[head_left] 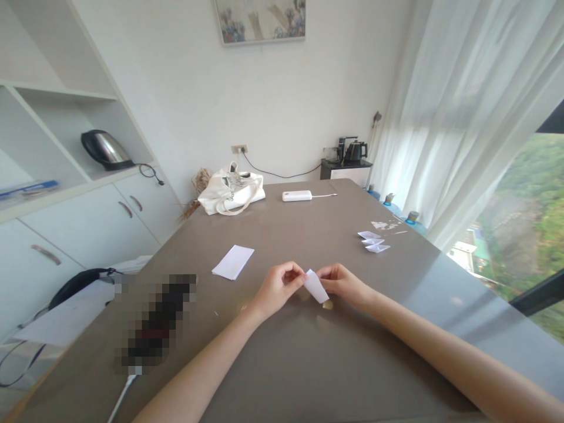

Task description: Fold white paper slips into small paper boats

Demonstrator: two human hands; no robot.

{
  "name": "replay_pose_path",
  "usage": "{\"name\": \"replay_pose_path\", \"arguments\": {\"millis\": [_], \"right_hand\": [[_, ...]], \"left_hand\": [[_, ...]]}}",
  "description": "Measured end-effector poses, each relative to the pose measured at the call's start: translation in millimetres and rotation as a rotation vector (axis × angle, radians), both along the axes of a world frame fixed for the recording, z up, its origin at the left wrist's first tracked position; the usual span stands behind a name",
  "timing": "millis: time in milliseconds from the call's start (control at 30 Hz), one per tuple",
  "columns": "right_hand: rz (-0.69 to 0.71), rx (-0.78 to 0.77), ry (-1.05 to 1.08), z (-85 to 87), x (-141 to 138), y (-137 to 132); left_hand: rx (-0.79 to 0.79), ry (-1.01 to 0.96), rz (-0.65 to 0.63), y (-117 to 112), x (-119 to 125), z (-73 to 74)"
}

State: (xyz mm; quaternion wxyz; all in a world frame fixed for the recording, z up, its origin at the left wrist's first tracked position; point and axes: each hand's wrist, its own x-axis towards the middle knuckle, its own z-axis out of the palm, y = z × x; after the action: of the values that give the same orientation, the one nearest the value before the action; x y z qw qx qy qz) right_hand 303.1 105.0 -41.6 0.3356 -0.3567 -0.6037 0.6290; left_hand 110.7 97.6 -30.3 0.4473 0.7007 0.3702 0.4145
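Observation:
A small folded white paper (316, 286) is held just above the grey-brown table (308, 352) in front of me. My left hand (278, 288) pinches its upper left corner with closed fingers. My right hand (341, 283) pinches its right edge, fingers curled. A small stack of white paper sheets (233, 261) lies flat on the table to the left of my hands. Three small folded paper pieces (373, 241) lie together further off to the right.
A white handbag (230, 192) and a white power bank (296, 195) with its cable lie at the table's far end. A blurred dark object (154, 320) sits near my left forearm. Cabinets with a kettle (104, 150) stand at left, curtains and a window at right.

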Motion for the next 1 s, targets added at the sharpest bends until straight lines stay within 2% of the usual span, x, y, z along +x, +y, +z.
{"name": "replay_pose_path", "arguments": {"millis": [267,433,567,867,1000], "right_hand": [[-0.040,0.102,-0.112,-1.0,-1.0,0.2],[-0.142,0.085,-0.035,8.2,-4.2,-5.0],[-0.191,0.146,-0.073,13.6,-4.1,-5.9],[-0.234,0.225,-0.135,6.5,-4.4,-3.0],[-0.257,0.255,-0.140,5.5,-5.1,-4.5]], "left_hand": [[-0.070,-0.033,0.074,0.5,0.8,-3.0],[-0.042,-0.025,0.097,0.9,0.3,-3.5],[-0.025,-0.017,0.089,1.0,0.5,-3.8],[-0.172,-0.112,0.064,3.5,-0.9,-5.2],[-0.186,-0.106,0.074,2.1,0.6,-4.5]]}}
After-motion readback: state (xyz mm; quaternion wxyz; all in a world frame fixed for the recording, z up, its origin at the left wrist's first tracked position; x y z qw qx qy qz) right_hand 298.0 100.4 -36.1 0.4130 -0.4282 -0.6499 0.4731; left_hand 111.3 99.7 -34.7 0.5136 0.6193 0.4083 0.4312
